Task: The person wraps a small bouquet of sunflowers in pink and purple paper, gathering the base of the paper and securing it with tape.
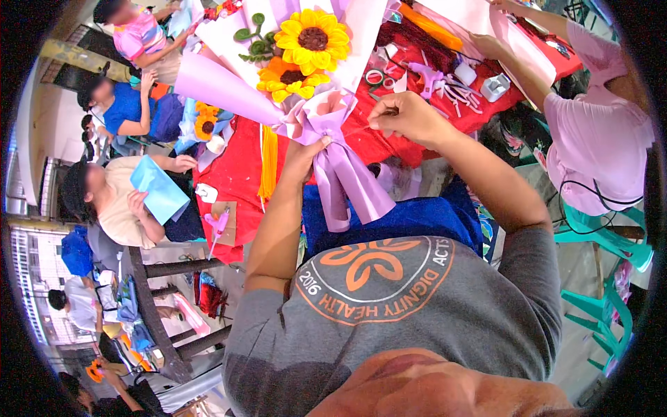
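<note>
My left hand (pixel 306 157) grips the gathered neck of a bouquet, its thumb pressed on the lilac wrapping paper (pixel 354 180). Two yellow handmade sunflowers, an upper one (pixel 312 39) and a lower one (pixel 292 78), stand inside the wrap beside curled green fuzzy stems (pixel 257 47). The paper flares out below my hand like a tail. To the right of the neck, my right hand (pixel 409 117) is raised with fingertips pinched together. A thin pale strand (pixel 358 130) appears to run from those fingertips toward the neck.
A red-covered table (pixel 229 182) bears a purple glue gun (pixel 428 78), a tape dispenser (pixel 495 87), a green-rimmed tape roll (pixel 374 77) and a pink glue gun (pixel 219 224) on cardboard. People work left and right; one holds blue paper (pixel 159 187). Green plastic chairs (pixel 599 313) stand at right.
</note>
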Demonstrator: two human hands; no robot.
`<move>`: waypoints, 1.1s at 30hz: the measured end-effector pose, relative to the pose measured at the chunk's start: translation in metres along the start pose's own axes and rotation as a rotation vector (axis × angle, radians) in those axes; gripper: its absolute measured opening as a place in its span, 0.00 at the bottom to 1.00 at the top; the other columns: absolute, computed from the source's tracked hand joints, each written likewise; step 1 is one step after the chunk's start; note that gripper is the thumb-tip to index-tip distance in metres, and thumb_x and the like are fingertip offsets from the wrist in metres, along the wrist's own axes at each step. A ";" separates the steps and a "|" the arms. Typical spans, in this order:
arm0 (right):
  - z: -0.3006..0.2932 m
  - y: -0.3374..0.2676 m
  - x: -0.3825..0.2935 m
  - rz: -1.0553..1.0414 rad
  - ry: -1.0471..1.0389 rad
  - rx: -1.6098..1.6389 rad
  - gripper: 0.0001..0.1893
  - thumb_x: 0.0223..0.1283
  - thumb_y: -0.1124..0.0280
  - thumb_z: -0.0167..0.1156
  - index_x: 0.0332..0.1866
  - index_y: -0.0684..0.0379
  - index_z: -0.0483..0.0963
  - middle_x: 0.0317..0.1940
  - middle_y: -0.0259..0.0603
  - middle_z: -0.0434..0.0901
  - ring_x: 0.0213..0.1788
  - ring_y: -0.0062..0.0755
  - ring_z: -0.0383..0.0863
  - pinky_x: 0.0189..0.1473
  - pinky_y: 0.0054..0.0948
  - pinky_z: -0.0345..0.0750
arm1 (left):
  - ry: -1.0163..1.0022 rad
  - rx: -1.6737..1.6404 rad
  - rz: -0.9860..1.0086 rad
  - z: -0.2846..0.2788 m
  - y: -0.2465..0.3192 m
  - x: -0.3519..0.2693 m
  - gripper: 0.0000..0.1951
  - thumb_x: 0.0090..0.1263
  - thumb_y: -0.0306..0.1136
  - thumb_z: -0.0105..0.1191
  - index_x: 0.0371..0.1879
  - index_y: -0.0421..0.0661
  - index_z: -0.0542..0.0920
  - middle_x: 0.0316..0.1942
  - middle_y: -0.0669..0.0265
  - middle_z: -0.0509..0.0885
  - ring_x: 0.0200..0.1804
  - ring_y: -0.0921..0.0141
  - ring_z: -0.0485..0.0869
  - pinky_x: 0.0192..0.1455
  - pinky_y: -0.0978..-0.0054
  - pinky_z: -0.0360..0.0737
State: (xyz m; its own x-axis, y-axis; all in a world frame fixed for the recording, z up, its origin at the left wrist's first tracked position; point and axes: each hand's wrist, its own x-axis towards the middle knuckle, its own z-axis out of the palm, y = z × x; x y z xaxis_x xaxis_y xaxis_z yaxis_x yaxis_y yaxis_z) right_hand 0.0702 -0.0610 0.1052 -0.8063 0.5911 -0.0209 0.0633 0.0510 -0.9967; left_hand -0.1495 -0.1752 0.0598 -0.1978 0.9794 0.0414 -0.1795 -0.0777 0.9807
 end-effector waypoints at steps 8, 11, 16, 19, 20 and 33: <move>-0.005 0.009 0.000 -0.138 0.018 -0.295 0.06 0.49 0.75 0.61 0.32 0.64 0.74 0.24 0.33 0.76 0.27 0.17 0.73 0.28 0.19 0.69 | 0.048 -0.061 -0.090 0.011 0.013 -0.009 0.42 0.50 0.20 0.56 0.66 0.47 0.51 0.59 0.65 0.64 0.60 0.69 0.66 0.60 0.72 0.67; -0.002 -0.005 -0.004 -0.007 -0.034 -0.122 0.07 0.49 0.74 0.61 0.32 0.64 0.74 0.24 0.31 0.74 0.27 0.17 0.72 0.29 0.19 0.70 | 0.032 -0.075 -0.050 -0.001 0.000 -0.009 0.43 0.50 0.21 0.57 0.66 0.48 0.50 0.59 0.66 0.64 0.60 0.69 0.66 0.61 0.72 0.66; -0.003 -0.002 0.000 0.065 -0.003 -0.025 0.10 0.46 0.70 0.61 0.33 0.65 0.76 0.25 0.33 0.76 0.26 0.21 0.74 0.28 0.21 0.73 | 0.065 -0.039 -0.072 -0.004 -0.010 -0.006 0.44 0.48 0.21 0.60 0.65 0.50 0.50 0.60 0.65 0.61 0.62 0.68 0.64 0.62 0.70 0.65; -0.001 0.001 0.004 0.169 0.048 -0.056 0.11 0.47 0.69 0.61 0.32 0.66 0.76 0.24 0.37 0.77 0.26 0.24 0.76 0.28 0.24 0.73 | 0.054 -0.047 -0.060 -0.010 -0.015 -0.004 0.45 0.47 0.20 0.61 0.65 0.51 0.51 0.60 0.64 0.60 0.62 0.68 0.62 0.63 0.69 0.64; -0.002 0.011 0.008 0.029 0.059 -0.199 0.10 0.48 0.69 0.61 0.30 0.66 0.77 0.23 0.39 0.78 0.26 0.26 0.77 0.29 0.26 0.74 | 0.043 -0.059 -0.078 -0.011 -0.017 -0.003 0.45 0.47 0.20 0.61 0.65 0.52 0.51 0.61 0.64 0.59 0.63 0.68 0.62 0.63 0.69 0.65; 0.001 0.011 0.010 -0.674 0.233 -0.413 0.03 0.49 0.77 0.60 0.27 0.64 0.74 0.25 0.44 0.76 0.31 0.39 0.76 0.36 0.32 0.72 | 0.039 -0.152 -0.230 0.000 -0.007 -0.015 0.29 0.55 0.27 0.58 0.59 0.42 0.65 0.51 0.64 0.74 0.51 0.69 0.75 0.55 0.69 0.73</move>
State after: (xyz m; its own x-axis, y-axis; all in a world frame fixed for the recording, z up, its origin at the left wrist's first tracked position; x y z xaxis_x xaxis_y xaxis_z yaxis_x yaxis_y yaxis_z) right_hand 0.0622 -0.0549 0.0943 -0.6086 0.4774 0.6338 -0.1426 0.7200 -0.6792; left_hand -0.1452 -0.1891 0.0526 -0.1711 0.9669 -0.1893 -0.3663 0.1159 0.9232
